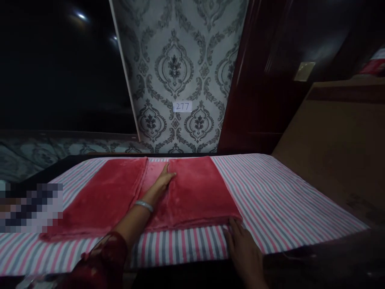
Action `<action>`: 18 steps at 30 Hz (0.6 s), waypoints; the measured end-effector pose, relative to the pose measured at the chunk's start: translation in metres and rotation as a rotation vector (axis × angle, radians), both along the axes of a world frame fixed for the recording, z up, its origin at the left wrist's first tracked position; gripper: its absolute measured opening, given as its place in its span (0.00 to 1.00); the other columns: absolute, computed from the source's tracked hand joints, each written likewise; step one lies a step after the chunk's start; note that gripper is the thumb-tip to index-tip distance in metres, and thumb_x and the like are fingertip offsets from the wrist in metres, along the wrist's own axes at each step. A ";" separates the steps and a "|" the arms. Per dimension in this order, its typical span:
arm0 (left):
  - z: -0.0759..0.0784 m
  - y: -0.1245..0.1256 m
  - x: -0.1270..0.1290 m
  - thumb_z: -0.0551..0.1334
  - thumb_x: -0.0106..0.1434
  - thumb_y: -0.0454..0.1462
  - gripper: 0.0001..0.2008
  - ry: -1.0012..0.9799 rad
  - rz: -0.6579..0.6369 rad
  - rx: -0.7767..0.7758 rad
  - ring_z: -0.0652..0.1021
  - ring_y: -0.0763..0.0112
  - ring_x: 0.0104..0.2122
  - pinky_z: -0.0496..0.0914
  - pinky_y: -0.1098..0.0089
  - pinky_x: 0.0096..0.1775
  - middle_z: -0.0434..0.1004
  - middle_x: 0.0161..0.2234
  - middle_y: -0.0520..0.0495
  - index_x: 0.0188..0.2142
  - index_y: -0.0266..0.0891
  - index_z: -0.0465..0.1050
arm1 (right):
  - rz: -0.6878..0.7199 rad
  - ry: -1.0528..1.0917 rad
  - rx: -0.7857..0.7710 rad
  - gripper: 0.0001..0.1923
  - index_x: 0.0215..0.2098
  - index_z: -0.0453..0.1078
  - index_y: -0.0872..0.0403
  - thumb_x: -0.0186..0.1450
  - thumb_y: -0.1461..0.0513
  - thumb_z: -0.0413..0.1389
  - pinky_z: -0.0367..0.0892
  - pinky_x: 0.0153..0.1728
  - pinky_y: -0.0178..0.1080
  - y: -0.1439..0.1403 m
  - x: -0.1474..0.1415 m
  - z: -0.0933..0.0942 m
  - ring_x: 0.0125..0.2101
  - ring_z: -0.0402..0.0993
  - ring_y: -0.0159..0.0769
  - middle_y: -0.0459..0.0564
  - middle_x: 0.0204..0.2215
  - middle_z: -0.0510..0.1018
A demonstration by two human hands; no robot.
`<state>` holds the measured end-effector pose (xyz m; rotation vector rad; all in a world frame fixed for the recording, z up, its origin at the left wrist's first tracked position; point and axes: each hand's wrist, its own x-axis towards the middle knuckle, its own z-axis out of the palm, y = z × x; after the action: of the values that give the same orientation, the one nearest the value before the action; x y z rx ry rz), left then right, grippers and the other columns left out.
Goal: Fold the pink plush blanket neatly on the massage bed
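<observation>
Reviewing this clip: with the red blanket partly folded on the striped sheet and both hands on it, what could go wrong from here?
1. The left hand presses flat only at the centre seam of the red blanket; the left panel lies unheld and could slide out of line.
2. The right hand rests at the near right corner, close to the edge of the striped sheet; a pull there might drag that corner over the edge.
3. The dim light could hide uneven edges.

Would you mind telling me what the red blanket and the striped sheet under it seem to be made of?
The red blanket looks like plush fleece: a soft, matte nap with a faint sheen where the left hand presses it. The striped sheet looks like flat woven cloth, possibly cotton: smooth, with crisp pink, grey and white stripes. The right hand rests at the blanket's corner.
</observation>
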<state>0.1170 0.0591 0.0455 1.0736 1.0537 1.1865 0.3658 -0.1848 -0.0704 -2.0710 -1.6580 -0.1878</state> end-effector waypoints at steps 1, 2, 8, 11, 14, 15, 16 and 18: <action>0.000 0.010 0.004 0.68 0.48 0.28 0.51 0.023 0.010 -0.011 0.82 0.64 0.38 0.77 0.70 0.38 0.77 0.52 0.39 0.70 0.44 0.51 | 0.002 0.005 0.000 0.24 0.60 0.70 0.56 0.71 0.58 0.45 0.68 0.53 0.54 0.000 0.001 -0.001 0.53 0.74 0.54 0.62 0.55 0.76; 0.000 0.019 0.007 0.68 0.47 0.28 0.51 0.044 0.016 -0.022 0.81 0.64 0.37 0.77 0.70 0.36 0.78 0.51 0.38 0.70 0.42 0.51 | 0.004 0.010 -0.002 0.23 0.59 0.70 0.55 0.71 0.58 0.45 0.67 0.53 0.54 0.000 0.001 -0.002 0.53 0.74 0.54 0.62 0.55 0.76; 0.003 0.063 0.014 0.70 0.50 0.32 0.47 0.201 0.063 -0.026 0.81 0.65 0.35 0.75 0.70 0.34 0.79 0.48 0.39 0.68 0.41 0.54 | 0.047 0.085 -0.044 0.24 0.58 0.72 0.54 0.70 0.57 0.45 0.71 0.51 0.53 -0.002 0.004 0.007 0.54 0.74 0.54 0.59 0.57 0.75; 0.007 0.079 0.008 0.71 0.50 0.33 0.45 0.315 0.098 0.008 0.80 0.64 0.40 0.74 0.72 0.36 0.78 0.50 0.39 0.66 0.40 0.57 | 0.070 0.207 -0.041 0.25 0.60 0.72 0.52 0.69 0.55 0.47 0.72 0.50 0.51 -0.003 0.006 0.012 0.55 0.74 0.52 0.58 0.58 0.75; 0.012 0.090 0.001 0.72 0.52 0.36 0.39 0.437 0.092 0.049 0.79 0.60 0.43 0.74 0.71 0.38 0.77 0.51 0.37 0.62 0.36 0.62 | 0.103 0.449 0.009 0.27 0.60 0.72 0.52 0.67 0.52 0.49 0.70 0.54 0.49 -0.004 0.009 0.014 0.58 0.71 0.50 0.57 0.58 0.74; 0.015 0.093 0.000 0.71 0.55 0.38 0.36 0.475 0.078 0.063 0.79 0.60 0.44 0.74 0.69 0.40 0.76 0.50 0.37 0.61 0.36 0.64 | 0.119 0.565 0.040 0.28 0.60 0.72 0.51 0.66 0.50 0.51 0.70 0.55 0.49 -0.005 0.009 0.015 0.58 0.71 0.50 0.58 0.58 0.75; 0.017 0.096 0.001 0.70 0.58 0.40 0.31 0.512 0.058 0.079 0.79 0.60 0.44 0.75 0.66 0.41 0.76 0.50 0.38 0.59 0.36 0.66 | 0.129 0.698 0.067 0.29 0.59 0.73 0.51 0.65 0.47 0.53 0.70 0.54 0.48 -0.006 0.009 0.017 0.56 0.73 0.50 0.58 0.55 0.77; 0.024 0.103 0.005 0.66 0.64 0.43 0.23 0.580 0.003 0.117 0.78 0.60 0.46 0.75 0.60 0.45 0.75 0.51 0.41 0.56 0.37 0.69 | 0.116 1.009 0.088 0.34 0.59 0.72 0.52 0.61 0.43 0.58 0.75 0.43 0.45 -0.007 0.006 0.020 0.43 0.80 0.48 0.57 0.42 0.82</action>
<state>0.1224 0.1617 0.0690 1.5610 1.4362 0.9649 0.3713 -0.1920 -0.0507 -1.5467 -1.0771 0.6978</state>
